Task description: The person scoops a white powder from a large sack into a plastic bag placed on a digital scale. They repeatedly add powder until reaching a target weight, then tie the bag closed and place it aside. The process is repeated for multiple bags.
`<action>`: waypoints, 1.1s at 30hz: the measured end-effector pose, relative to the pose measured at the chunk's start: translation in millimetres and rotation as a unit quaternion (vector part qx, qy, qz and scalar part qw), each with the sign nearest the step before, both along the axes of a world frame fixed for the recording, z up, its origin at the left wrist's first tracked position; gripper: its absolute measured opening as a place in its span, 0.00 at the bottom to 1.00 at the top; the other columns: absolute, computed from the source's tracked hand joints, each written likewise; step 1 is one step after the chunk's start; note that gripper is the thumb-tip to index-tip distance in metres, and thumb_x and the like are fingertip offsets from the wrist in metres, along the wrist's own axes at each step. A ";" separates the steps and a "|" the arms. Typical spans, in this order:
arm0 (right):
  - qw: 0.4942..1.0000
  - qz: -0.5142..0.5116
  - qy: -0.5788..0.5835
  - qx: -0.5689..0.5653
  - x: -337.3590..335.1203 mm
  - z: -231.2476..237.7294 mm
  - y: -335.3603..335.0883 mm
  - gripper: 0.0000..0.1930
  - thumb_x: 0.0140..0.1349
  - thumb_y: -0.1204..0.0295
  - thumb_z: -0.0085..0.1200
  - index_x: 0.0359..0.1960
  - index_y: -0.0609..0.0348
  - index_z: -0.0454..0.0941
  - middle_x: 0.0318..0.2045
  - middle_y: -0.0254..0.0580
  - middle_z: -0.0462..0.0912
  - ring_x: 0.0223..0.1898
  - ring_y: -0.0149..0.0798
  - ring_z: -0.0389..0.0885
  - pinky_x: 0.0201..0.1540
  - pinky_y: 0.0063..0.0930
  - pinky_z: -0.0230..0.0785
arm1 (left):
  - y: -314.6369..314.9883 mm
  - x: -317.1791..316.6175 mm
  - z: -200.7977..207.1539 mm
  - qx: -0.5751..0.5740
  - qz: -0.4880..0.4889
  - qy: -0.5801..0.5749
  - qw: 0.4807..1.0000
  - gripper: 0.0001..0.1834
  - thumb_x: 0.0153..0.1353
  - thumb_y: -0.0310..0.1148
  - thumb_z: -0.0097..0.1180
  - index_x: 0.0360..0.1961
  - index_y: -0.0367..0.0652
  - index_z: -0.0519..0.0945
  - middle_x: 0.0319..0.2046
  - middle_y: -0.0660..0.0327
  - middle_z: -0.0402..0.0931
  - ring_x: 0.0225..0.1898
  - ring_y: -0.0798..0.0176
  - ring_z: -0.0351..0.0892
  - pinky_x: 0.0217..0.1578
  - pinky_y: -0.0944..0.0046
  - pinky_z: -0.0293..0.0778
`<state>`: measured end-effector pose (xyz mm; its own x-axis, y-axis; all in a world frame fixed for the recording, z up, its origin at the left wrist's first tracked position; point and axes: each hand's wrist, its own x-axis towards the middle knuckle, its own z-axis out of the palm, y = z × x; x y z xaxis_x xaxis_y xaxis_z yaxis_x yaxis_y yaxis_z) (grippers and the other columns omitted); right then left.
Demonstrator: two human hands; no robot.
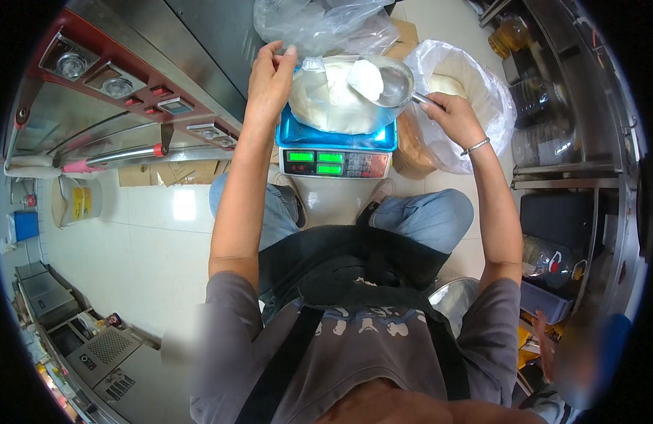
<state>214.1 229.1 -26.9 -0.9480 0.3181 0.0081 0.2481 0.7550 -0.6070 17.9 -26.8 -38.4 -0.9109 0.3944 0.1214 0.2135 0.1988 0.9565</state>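
Note:
A clear plastic bag (314, 113) of white powder sits on a digital scale (336, 164) with a blue pan and lit green displays. My left hand (272, 76) is at the bag's upper left rim, thumb and fingers closed on the plastic. In my right hand (453, 119) is the handle of a metal scoop (395, 83), its bowl over the bag's mouth. White powder (366, 80) lies in the scoop. Just beyond the scale, to the right, stands a large sack (497, 92) with a translucent liner and pale powder inside.
Crumpled clear plastic (319, 25) lies behind the scale. On the left is a red-and-steel oven (139, 88) with knobs and a bar handle. Right-hand shelving (563, 184) holds large bottles (545, 258). A metal bowl (455, 300) is beside my right thigh. Another person's hand (544, 339) shows lower right.

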 end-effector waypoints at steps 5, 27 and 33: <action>0.999 -0.006 -0.002 -0.044 1.9 -2.7 1.2 0.15 0.55 0.65 0.52 0.36 0.65 0.77 0.23 0.48 0.78 0.25 0.39 0.76 0.31 0.29 0.67 | -0.5 -1.5 -1.9 -0.006 0.004 -0.009 1.000 0.30 0.60 0.47 0.47 0.56 0.36 0.64 0.42 0.56 0.68 0.45 0.63 0.68 0.45 0.65 0.67; 0.996 0.025 -0.059 -0.067 -3.7 -5.8 -2.1 0.14 0.54 0.64 0.52 0.28 0.66 0.76 0.20 0.47 0.76 0.24 0.38 0.72 0.31 0.28 0.66 | -27.6 17.6 11.7 0.048 0.028 -0.078 0.995 0.27 0.61 0.46 0.46 0.55 0.38 0.65 0.44 0.58 0.66 0.43 0.66 0.66 0.44 0.68 0.65; 0.995 0.056 -0.078 0.014 -34.8 -23.0 -16.5 0.16 0.53 0.61 0.52 0.27 0.65 0.76 0.24 0.57 0.76 0.28 0.52 0.73 0.34 0.36 0.65 | -47.9 32.4 6.5 0.044 0.045 -0.071 0.995 0.26 0.62 0.45 0.45 0.56 0.39 0.65 0.44 0.58 0.66 0.43 0.67 0.66 0.43 0.69 0.66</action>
